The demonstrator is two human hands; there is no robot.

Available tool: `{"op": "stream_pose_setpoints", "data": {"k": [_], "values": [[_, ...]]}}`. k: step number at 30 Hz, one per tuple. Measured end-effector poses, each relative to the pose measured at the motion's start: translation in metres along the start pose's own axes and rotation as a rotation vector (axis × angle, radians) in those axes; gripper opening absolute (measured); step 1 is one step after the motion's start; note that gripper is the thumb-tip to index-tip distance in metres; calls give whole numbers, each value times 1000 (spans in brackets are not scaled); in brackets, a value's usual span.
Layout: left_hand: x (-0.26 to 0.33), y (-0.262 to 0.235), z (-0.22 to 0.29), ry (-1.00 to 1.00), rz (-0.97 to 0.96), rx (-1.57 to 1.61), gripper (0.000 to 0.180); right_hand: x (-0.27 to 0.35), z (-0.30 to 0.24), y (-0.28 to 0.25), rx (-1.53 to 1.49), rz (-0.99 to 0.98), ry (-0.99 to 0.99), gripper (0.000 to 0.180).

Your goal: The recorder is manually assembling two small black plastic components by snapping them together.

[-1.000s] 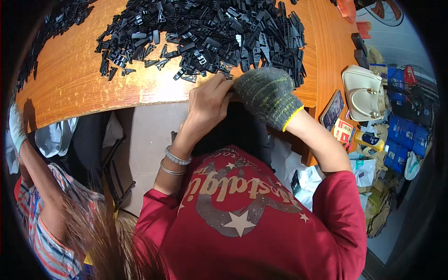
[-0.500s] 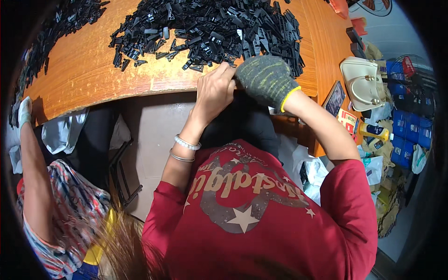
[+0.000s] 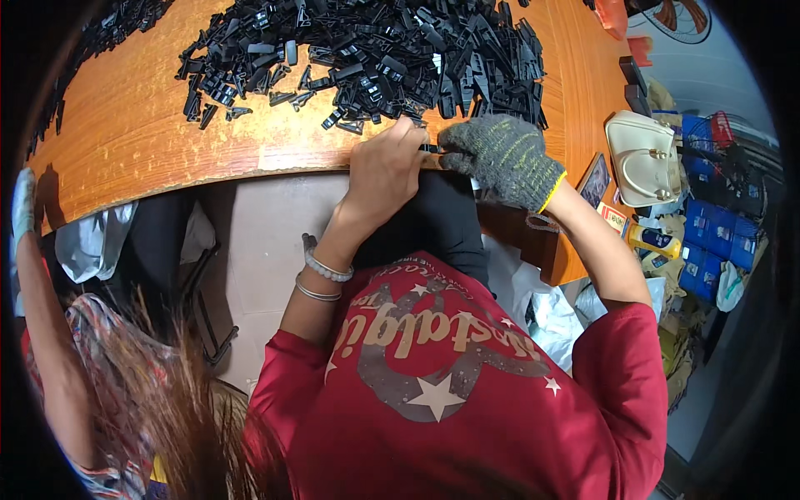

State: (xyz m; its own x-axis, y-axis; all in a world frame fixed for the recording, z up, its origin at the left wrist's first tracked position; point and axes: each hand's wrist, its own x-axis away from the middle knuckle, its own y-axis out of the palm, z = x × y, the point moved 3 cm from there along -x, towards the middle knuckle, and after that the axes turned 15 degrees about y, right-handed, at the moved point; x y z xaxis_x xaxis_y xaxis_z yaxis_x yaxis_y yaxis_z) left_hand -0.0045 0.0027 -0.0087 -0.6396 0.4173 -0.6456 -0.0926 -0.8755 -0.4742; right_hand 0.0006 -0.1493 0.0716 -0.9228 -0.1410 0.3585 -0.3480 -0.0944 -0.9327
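Note:
A big pile of small black plastic parts (image 3: 375, 50) covers the far side of an orange wooden table (image 3: 150, 150). My bare left hand (image 3: 383, 167), with bracelets on the wrist, and my right hand (image 3: 500, 158), in a grey knit glove, meet at the table's near edge just below the pile. Between their fingertips they pinch one small black plastic part (image 3: 432, 148). My red shirt fills the lower middle of the view.
Another person stands at the left, a gloved hand (image 3: 23, 208) on the table edge. A smaller heap of black parts (image 3: 100, 33) lies top left. A cream handbag (image 3: 646, 158), blue packages (image 3: 708, 250) and plastic bags (image 3: 92, 242) crowd the sides.
Both my hands stay together at the table edge working on the small part. The view has shifted a little, so the pile sits higher in the picture.

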Motion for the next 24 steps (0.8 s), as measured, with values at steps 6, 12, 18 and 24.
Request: {"op": "stream_pose_setpoints", "data": {"k": [6,12,18,24], "values": [[2,1,-2,-5,-7,-13,21,-1,5,4,-47,-38,39,39],[1,0,0,-43,-92,-19,23,0,11,10,-135,51,16,38],[0,0,-1,-48,-109,-8,21,-8,-7,0,103,62,-124,29],[1,-1,3,-39,-31,3,21,-4,-22,1,36,40,-96,22]]}}
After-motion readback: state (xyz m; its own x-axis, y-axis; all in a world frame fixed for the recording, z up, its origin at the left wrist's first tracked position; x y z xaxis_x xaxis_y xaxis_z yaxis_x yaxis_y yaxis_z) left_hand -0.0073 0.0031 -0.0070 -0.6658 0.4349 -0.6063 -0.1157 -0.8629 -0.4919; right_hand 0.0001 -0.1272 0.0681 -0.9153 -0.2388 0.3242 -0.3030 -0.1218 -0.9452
